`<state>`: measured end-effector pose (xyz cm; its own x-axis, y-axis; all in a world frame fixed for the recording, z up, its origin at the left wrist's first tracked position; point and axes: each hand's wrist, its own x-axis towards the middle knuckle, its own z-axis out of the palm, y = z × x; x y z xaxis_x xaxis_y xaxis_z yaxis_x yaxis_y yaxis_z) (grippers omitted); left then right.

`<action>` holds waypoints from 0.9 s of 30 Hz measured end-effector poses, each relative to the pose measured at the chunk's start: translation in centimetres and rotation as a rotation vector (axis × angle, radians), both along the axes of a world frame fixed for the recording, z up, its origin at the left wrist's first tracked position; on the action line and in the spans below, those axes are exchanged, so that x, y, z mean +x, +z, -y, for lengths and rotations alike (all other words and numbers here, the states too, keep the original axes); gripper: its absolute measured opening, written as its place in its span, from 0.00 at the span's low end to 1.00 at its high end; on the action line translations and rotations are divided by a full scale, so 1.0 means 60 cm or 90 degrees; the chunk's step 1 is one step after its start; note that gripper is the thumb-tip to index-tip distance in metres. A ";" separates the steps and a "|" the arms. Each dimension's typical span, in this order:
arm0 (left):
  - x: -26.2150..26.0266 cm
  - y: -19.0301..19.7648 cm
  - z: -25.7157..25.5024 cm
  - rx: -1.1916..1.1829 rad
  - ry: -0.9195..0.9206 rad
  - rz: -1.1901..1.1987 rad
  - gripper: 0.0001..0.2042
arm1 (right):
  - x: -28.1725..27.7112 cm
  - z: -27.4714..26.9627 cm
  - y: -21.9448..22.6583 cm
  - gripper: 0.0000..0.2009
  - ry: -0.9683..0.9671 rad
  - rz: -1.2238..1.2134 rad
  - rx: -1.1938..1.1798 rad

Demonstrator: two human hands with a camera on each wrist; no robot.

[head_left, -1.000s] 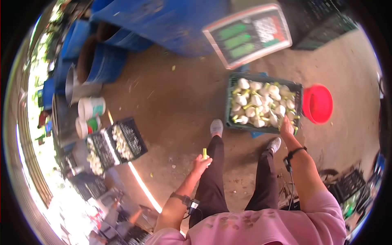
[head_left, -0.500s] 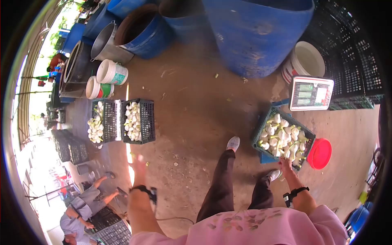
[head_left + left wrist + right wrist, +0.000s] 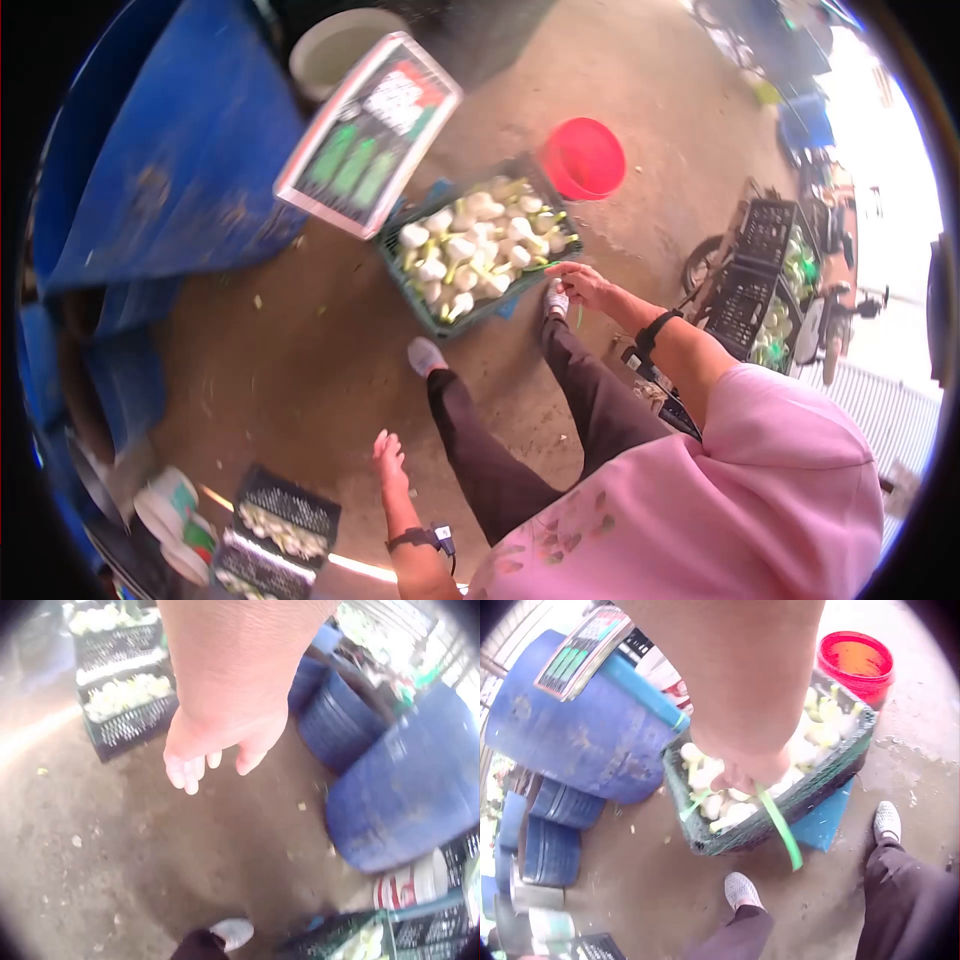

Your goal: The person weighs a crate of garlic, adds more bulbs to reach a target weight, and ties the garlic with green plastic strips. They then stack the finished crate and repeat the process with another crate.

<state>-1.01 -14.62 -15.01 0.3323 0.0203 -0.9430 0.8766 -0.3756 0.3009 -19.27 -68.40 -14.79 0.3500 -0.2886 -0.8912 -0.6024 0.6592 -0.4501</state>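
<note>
Garlic bulbs (image 3: 462, 247) with green stems fill a dark green crate (image 3: 432, 325) on a blue platform (image 3: 829, 817). My right hand (image 3: 588, 288) is by the crate's near right edge, pinching a thin green strip (image 3: 781, 826) that trails from its fingers. In the right wrist view the right hand (image 3: 751, 766) covers part of the bulbs. My left hand (image 3: 392, 462) hangs over the floor, left of my legs, with nothing in it. Its fingers look loosely extended in the left wrist view, where the hand (image 3: 221, 735) is away from the crate.
A scale display (image 3: 368, 135) stands behind the crate's left side, beside a large blue barrel (image 3: 185, 160). A red bucket (image 3: 583, 160) is behind right. Two garlic crates (image 3: 290, 494) lie lower left, near white buckets (image 3: 166, 503). More crates (image 3: 765, 235) stand at right.
The head view has swung around. My left hand held a garlic bulb a second ago and is now empty. My right hand has come from among the bulbs to the crate's edge, with a green strip.
</note>
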 end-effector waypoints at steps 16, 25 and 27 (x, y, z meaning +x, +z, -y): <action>0.176 -0.303 0.512 0.048 -0.157 0.245 0.18 | 0.061 0.243 -0.264 0.14 0.206 -0.172 -0.585; 0.056 -0.060 0.563 -0.001 -0.357 0.218 0.14 | -0.222 0.151 -0.052 0.14 0.120 -0.051 -0.589; 0.027 0.033 0.620 -0.054 -0.425 0.208 0.14 | -0.320 0.135 0.075 0.19 0.143 -0.057 -0.579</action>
